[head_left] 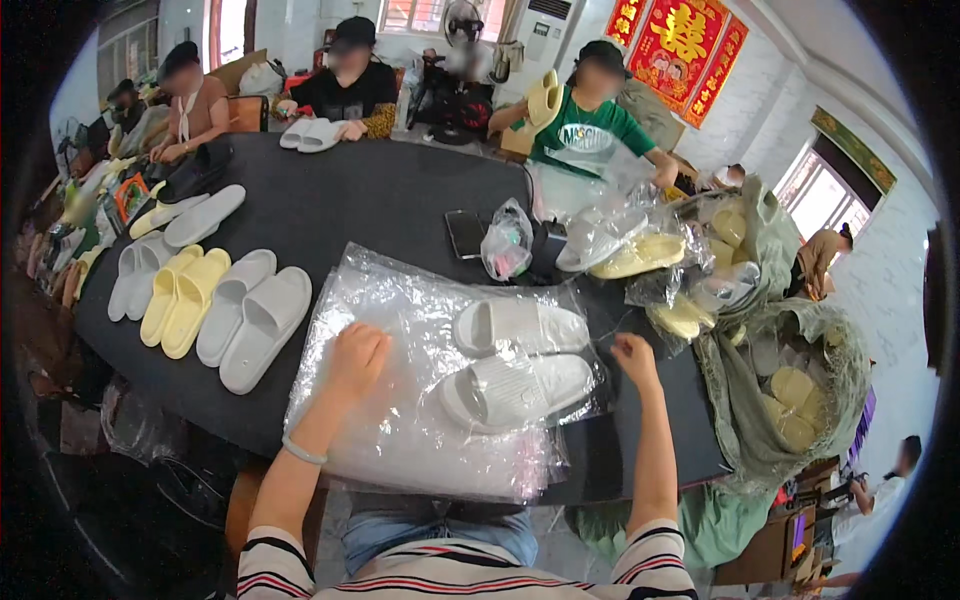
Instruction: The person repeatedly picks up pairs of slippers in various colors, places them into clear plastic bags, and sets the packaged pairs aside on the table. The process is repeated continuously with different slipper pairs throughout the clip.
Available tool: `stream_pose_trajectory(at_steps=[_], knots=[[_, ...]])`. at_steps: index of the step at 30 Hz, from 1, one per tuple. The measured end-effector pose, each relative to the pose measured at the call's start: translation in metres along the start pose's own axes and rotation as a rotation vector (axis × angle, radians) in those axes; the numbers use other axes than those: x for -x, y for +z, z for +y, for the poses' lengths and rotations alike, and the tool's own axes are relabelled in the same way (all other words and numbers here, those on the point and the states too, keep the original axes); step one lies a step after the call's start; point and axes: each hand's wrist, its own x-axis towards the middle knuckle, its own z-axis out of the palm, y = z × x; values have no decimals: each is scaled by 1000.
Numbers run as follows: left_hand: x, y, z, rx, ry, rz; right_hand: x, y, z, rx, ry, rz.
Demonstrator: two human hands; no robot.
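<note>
A pair of light grey slippers (525,390) lies side by side inside a clear plastic bag (603,388), on top of a stack of flat clear bags (350,440). My left hand (362,352) is closed over the clear plastic at the left of the slippers, with its fingers curled onto the film. Just beyond the bag's right edge, my right hand (633,357) has its fingers pinched together. A thin wisp of clear film shows by its fingertips, but what they hold is too small to make out.
Grey slippers (265,330) and yellow slippers (185,300) line the dark table's (370,190) left side. A phone (465,235), a small knotted bag (508,242) and bagged slippers (640,255) lie farther back. Stuffed sacks (725,385) crowd the right edge. Co-workers (590,125) sit opposite.
</note>
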Motion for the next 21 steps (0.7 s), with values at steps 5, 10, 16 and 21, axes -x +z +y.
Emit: stream_pose_trajectory(at_steps=[5, 10, 16, 21], knots=[[-8, 11, 23, 318, -260, -141, 5, 32, -16, -434, 102, -237], [-11, 29, 7, 737, -311, -51, -4, -3, -76, -1349, 444, -631], [-22, 4, 46, 1093, -507, -1, 21, -32, -93, -1259, 309, -532], [-17, -43, 18, 1067, -558, 59, 53, -48, -147, -1590, 162, -333]])
